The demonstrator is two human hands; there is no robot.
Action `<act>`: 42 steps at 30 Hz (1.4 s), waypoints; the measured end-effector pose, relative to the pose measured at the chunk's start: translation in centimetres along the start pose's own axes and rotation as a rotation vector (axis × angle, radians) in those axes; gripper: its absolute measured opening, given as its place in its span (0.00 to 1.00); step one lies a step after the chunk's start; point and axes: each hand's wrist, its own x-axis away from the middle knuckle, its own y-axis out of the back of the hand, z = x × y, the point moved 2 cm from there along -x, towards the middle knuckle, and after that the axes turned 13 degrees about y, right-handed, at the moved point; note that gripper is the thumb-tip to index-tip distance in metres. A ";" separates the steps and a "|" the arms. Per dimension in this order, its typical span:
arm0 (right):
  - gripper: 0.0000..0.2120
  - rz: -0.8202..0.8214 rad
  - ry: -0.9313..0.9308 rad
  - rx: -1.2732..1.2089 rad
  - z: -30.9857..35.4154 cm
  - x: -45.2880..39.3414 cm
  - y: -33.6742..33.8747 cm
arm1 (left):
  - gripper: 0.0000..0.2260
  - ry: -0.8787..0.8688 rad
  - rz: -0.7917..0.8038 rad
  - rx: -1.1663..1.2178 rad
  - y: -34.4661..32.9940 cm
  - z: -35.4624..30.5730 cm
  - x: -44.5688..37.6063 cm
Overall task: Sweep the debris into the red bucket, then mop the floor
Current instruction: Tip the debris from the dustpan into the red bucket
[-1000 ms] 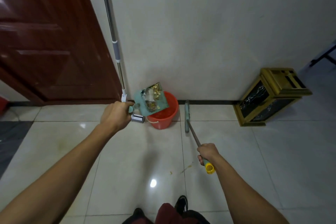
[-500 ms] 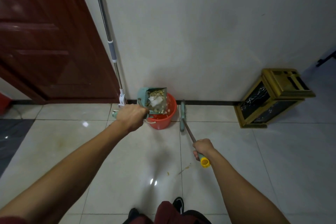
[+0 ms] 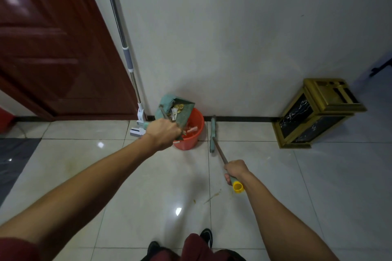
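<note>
— Tipped further now, is it? What has changed?

— Since a second ago I have swung the dustpan (image 3: 177, 110) from beside the red bucket (image 3: 192, 133) to right over its mouth, and its open lip points down into it. My left hand (image 3: 164, 133) has come closer to the bucket with it.

— Go through the scene, biggest first.

— White wall (image 3: 244, 38), dark red door (image 3: 53, 48) to the left, glossy tiled floor (image 3: 127, 186). A gold and black bin (image 3: 314, 114) stands well off to the right. A flat mop (image 3: 127, 53) leans on the wall by the door, its head just beside the bucket. The bucket sits at the foot of the wall, in front of my left hand.

— And your hands?

— My left fist is wrapped round the dustpan's handle. My right hand (image 3: 234, 170) grips the broom (image 3: 219, 151) near its yellow end cap; the broom head rests on the floor to the right of the bucket.

— The debris?

— Scraps (image 3: 177, 110) cling near the dustpan's back, some pieces already in the bucket. A few crumbs (image 3: 212, 195) lie by my right hand.

— What does the tipping turn on?

— The pan's long axis runs down from my fist into the bucket, so I judge a steeper tilt should empty it.
</note>
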 end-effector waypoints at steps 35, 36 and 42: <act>0.09 0.012 0.003 0.000 -3.4 0.7 1.7 | 0.09 -0.154 0.023 -0.117 -1.6 -4.3 1.1; 0.10 0.014 0.005 -0.003 -3.6 0.7 1.7 | 0.09 -0.140 0.019 -0.112 -1.4 -4.0 0.9; 0.10 0.011 0.020 -0.016 -4.4 0.9 1.7 | 0.08 -0.131 0.012 -0.109 -0.7 -4.2 1.0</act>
